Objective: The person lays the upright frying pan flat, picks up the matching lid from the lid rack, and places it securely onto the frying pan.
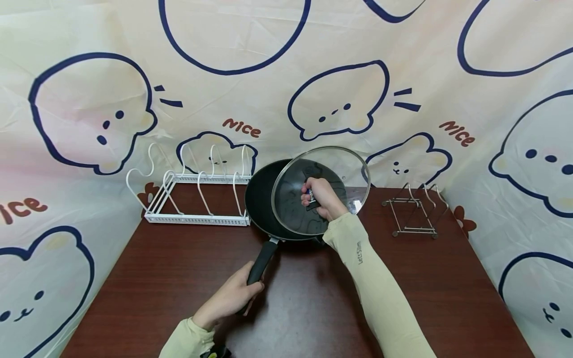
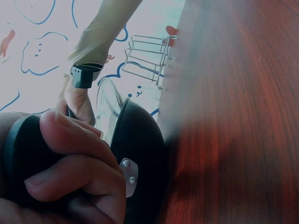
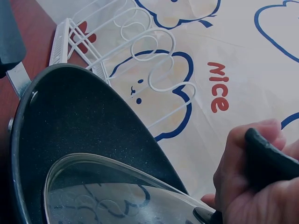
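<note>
My left hand [image 1: 233, 294] grips the black handle [image 1: 263, 261] of a dark frying pan [image 1: 264, 204], its fingers curled round it in the left wrist view. With my right hand [image 1: 323, 198] I hold a clear glass lid [image 1: 291, 219] by its black knob [image 3: 268, 161]. The lid has a metal rim and overlaps the right part of the pan. In the right wrist view the lid is tilted, its near edge within the pan's outline. Whether its rim touches the pan I cannot tell.
A white wire rack [image 1: 197, 220] stands left of the pan, close to its side. A smaller silver wire rack [image 1: 414, 229] is at the right rear of the brown table [image 1: 304, 308]. Behind hangs a cloth [image 1: 268, 99] printed with bears.
</note>
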Motion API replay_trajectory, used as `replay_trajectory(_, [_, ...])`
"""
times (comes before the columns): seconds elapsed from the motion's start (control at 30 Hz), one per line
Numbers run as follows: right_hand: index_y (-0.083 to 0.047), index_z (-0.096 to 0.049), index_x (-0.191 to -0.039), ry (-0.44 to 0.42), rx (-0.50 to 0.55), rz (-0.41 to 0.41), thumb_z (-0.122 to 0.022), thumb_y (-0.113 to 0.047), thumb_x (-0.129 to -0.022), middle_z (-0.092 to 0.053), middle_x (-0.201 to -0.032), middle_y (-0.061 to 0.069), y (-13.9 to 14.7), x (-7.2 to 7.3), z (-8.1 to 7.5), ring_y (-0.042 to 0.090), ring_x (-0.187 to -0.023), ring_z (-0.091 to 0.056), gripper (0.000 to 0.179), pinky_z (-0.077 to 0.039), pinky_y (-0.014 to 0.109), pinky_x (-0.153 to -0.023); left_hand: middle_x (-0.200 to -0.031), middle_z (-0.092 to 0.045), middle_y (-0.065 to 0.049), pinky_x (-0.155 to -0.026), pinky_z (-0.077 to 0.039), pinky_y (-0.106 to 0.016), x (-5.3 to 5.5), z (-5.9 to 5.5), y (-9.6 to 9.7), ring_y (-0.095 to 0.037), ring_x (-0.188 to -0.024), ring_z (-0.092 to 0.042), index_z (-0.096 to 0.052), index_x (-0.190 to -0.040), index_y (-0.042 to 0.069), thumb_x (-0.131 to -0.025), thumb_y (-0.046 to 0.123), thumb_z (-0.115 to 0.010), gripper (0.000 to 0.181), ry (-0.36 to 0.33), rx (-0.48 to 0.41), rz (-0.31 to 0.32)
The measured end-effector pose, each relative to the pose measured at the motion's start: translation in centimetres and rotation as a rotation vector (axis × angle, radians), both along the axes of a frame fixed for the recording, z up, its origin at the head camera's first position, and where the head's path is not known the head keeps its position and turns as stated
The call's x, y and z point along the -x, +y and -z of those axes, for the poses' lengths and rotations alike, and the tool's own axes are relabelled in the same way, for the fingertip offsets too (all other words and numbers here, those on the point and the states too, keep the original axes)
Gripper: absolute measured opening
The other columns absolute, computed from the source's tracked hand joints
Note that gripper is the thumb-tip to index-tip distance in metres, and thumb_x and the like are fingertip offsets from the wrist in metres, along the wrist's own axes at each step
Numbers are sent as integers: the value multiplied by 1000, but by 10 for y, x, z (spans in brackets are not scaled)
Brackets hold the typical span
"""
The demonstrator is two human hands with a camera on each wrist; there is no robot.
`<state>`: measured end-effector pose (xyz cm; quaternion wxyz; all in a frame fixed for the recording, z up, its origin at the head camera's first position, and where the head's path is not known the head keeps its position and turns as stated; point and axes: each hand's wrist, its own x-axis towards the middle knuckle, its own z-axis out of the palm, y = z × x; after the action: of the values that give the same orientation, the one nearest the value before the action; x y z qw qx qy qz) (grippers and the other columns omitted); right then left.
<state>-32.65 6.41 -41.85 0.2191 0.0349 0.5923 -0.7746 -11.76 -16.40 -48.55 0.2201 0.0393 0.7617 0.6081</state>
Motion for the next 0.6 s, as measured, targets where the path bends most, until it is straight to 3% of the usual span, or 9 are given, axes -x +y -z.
replay_trajectory(0.6, [-4, -47, -83, 5, 21, 14, -36, -2, -94, -46, -74, 1, -3, 1, 4, 8, -51, -37, 16, -36, 20, -45, -65, -53, -8, -39, -43, -27, 0, -1, 1, -15, -41, -47, -45, -115, -5, -100, 4, -52, 19, 5, 0, 5])
